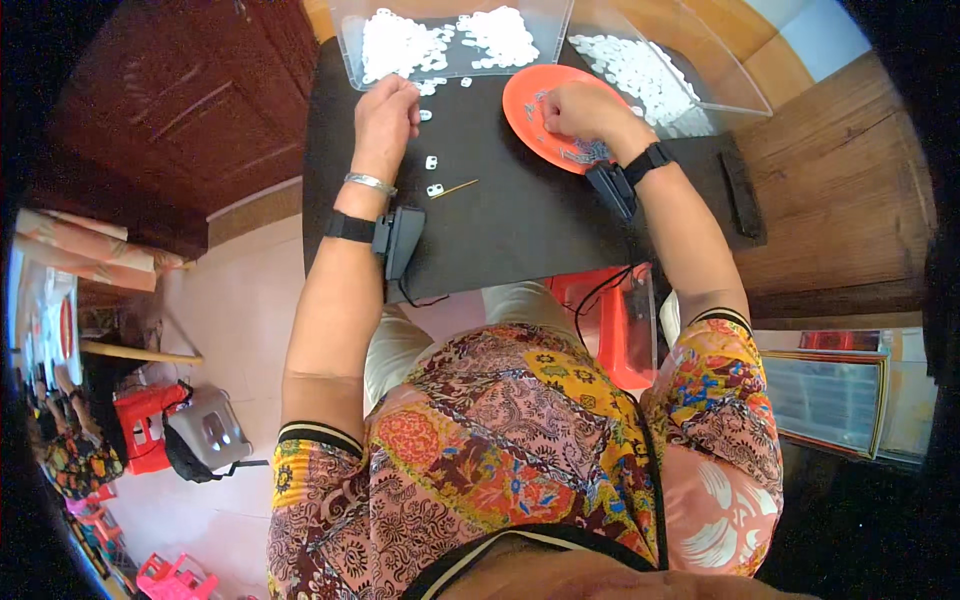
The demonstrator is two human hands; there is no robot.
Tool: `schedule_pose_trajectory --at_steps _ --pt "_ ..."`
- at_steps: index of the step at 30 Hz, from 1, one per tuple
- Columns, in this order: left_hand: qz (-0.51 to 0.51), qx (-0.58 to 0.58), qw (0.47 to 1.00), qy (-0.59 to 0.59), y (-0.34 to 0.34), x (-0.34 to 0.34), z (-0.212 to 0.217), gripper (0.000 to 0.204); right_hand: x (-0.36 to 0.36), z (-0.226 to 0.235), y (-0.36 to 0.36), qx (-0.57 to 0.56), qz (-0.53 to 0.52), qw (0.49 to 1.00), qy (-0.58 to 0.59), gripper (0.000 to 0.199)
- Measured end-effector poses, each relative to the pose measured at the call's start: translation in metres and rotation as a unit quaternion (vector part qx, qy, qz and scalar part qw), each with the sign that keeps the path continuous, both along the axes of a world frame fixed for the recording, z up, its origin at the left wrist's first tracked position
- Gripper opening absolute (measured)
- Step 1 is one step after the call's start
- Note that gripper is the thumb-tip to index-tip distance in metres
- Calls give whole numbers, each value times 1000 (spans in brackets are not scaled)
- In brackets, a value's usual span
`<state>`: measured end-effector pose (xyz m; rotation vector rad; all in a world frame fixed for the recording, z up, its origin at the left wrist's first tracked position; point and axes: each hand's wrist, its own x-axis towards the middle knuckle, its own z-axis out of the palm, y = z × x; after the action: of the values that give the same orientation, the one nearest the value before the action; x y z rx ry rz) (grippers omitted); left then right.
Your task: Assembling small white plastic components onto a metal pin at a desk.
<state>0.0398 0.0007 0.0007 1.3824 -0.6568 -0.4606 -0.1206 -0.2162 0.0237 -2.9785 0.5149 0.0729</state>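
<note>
My left hand (383, 122) is at the far left of the dark table, its fingers curled closed. Beside its fingertips lies a small white plastic piece (426, 116); whether the fingers hold anything is hidden. Over an orange plate (515, 105) at the right, my right hand (585, 110) has its fingers pinched down among small grey metal pins (578, 154). What it grips, if anything, is too small to make out. Two more white pieces with dark holes, one (431, 162) behind the other (434, 190), lie nearer to me, the nearest touching a thin brass-coloured stick (458, 187).
A clear plastic box (455, 73) at the far edge holds two heaps of white pieces. Right of it, another clear container (720, 105) holds more of them. A dark flat bar (741, 195) lies at the table's right edge. A red bin (625, 350) stands below the table.
</note>
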Motion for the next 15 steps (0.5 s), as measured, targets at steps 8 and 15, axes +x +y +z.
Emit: schedule_pose_trajectory --at_steps 8,15 --pt "-6 -4 1000 15 0 -6 -5 15 -2 0 19 -4 -33 999 3 13" --pt "-31 22 999 -18 3 -24 7 15 4 8 9 359 -14 899 -250 13"
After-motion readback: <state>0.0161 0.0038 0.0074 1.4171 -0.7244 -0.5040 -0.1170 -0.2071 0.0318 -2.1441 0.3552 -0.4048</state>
